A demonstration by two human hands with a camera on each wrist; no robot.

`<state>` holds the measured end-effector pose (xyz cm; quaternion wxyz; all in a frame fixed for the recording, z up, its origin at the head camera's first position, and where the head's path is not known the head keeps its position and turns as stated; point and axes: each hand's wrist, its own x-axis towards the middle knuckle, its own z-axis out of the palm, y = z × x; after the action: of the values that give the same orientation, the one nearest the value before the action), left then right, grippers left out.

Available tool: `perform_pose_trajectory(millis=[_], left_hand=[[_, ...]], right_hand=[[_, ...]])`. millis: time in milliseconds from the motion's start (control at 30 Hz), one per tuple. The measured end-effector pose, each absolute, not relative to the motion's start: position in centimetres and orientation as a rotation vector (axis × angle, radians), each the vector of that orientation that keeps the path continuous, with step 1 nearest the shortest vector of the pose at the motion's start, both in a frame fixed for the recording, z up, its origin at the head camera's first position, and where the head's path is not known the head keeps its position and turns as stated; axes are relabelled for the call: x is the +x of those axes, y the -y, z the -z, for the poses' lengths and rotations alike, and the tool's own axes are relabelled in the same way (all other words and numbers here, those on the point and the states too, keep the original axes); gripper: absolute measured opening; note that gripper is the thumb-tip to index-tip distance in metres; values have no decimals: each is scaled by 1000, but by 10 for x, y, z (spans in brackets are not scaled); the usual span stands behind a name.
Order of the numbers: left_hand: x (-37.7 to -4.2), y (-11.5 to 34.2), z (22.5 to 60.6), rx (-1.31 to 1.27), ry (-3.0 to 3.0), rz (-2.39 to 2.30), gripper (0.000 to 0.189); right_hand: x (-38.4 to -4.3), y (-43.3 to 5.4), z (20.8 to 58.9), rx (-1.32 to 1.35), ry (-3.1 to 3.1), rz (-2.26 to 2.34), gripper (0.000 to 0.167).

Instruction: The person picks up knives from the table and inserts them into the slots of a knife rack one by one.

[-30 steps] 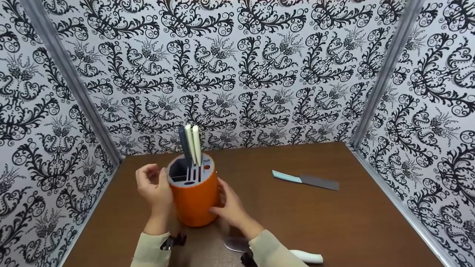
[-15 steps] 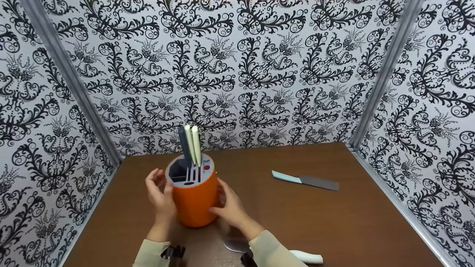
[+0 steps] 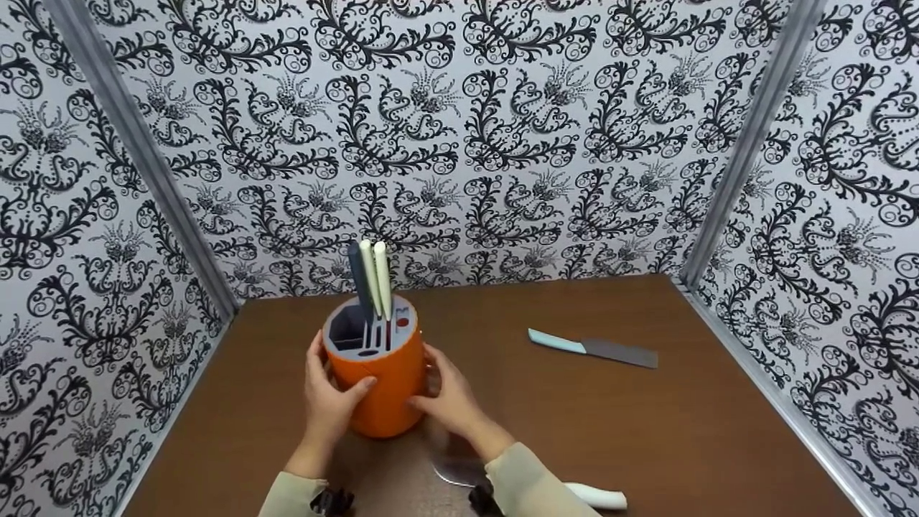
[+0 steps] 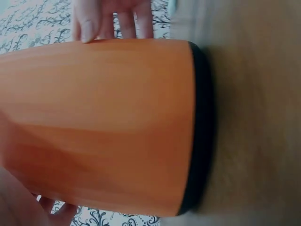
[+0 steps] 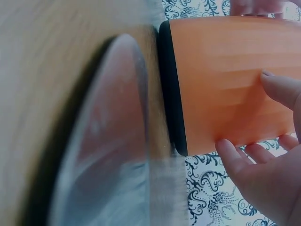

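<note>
An orange cylindrical knife block (image 3: 384,406) stands upright on the brown table. One dark-handled knife (image 3: 360,278) and two cream-handled knives (image 3: 383,280) rise from its slots; a larger compartment gapes at its top left. My left hand (image 3: 328,402) grips the block's left side, thumb across the front. My right hand (image 3: 452,402) holds the right side with fingers bent behind it, partly hidden. In the right wrist view, fingers of the right hand (image 5: 263,183) touch the block (image 5: 216,84) near its black base.
A knife (image 3: 619,352) with a pale blue handle lies at the right of the table. Nearer, a white-handled knife (image 3: 596,495) lies partly under my right forearm; its blade (image 5: 108,132) fills the right wrist view's left. Patterned walls (image 3: 459,143) enclose the table.
My left hand has come down from beside the block's rim and now grips its left side. The right hand and the block have stayed nearly in place.
</note>
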<state>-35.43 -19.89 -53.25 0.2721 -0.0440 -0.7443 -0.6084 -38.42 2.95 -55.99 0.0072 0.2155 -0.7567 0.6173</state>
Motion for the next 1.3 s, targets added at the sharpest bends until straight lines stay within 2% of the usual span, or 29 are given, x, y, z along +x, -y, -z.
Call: perform_pose_trajectory(millis=[133, 267, 533, 1300], left_hand=[[-351, 199, 536, -79, 2118, 1561, 129], [-352, 198, 543, -53, 2179, 1511, 139], [-350, 197, 547, -29, 2202, 1499, 139], [-352, 199, 547, -48, 2182, 1487, 134]], right_hand=[[-385, -31, 559, 707, 2338, -1952, 87], [-385, -33, 557, 718, 2342, -1966, 83], [-385, -38, 553, 699, 2367, -1921, 74], [-388, -42, 545, 682, 2423, -1949, 68]])
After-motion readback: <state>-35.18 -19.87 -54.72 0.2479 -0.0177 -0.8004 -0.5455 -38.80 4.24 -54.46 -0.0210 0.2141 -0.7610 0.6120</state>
